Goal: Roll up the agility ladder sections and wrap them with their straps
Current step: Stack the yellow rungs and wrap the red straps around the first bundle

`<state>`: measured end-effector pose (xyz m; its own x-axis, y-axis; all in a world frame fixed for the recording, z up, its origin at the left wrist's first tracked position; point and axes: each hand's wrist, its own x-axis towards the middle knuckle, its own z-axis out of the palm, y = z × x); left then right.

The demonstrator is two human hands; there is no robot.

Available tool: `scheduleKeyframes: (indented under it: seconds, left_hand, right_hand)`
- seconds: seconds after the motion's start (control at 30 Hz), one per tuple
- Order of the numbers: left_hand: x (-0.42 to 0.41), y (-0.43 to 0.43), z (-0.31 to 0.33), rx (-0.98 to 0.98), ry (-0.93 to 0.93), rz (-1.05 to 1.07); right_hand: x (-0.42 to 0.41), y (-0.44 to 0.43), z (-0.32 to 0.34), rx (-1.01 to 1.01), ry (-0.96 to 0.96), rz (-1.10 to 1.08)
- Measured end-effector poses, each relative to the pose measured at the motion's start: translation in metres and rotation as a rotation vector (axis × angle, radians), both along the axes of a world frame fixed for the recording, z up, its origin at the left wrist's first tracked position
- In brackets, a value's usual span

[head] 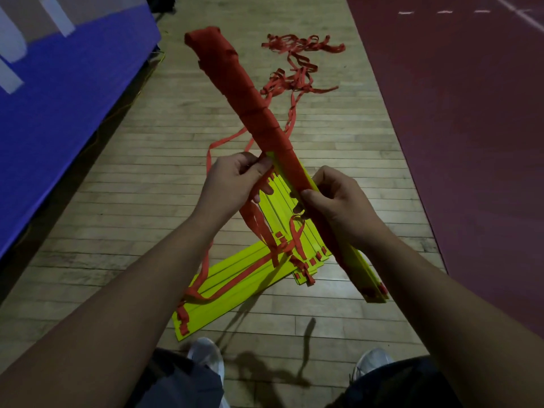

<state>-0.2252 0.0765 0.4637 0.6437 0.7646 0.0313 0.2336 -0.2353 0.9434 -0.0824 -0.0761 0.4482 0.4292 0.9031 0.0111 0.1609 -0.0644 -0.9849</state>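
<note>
I hold a long bundle of yellow ladder rungs (253, 104) slanting from upper left to lower right, its upper two thirds wound in red strap. My right hand (335, 207) grips the bundle at its bare yellow lower part. My left hand (235, 184) pinches the red strap (259, 219) close beside the bundle, where the winding ends. Loose strap trails down from that hand to the floor. Below my hands, more yellow rungs (235, 278) lie fanned on the wooden floor, threaded with red straps.
A tangle of loose red strap (297, 63) lies on the floor beyond the bundle. A blue padded mat (59, 92) stands at the left. Dark red flooring (471, 113) runs along the right. My shoes (206, 357) show at the bottom.
</note>
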Motion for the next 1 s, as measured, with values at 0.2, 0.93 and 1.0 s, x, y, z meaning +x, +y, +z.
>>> scheduleKeyframes:
  seconds: [0.2,0.93,1.0]
  left_hand:
    - [0.002,-0.016,0.0,0.056,0.018,-0.034]
    - [-0.001,-0.006,0.008,-0.039,-0.198,-0.059]
    - [-0.001,-0.004,0.007,-0.042,-0.116,-0.052]
  right_hand:
    - [-0.007,0.008,-0.011,-0.045,-0.219,-0.144]
    - [-0.007,0.003,0.0,-0.032,-0.08,0.035]
    - [-0.007,0.002,0.0,0.008,-0.055,0.028]
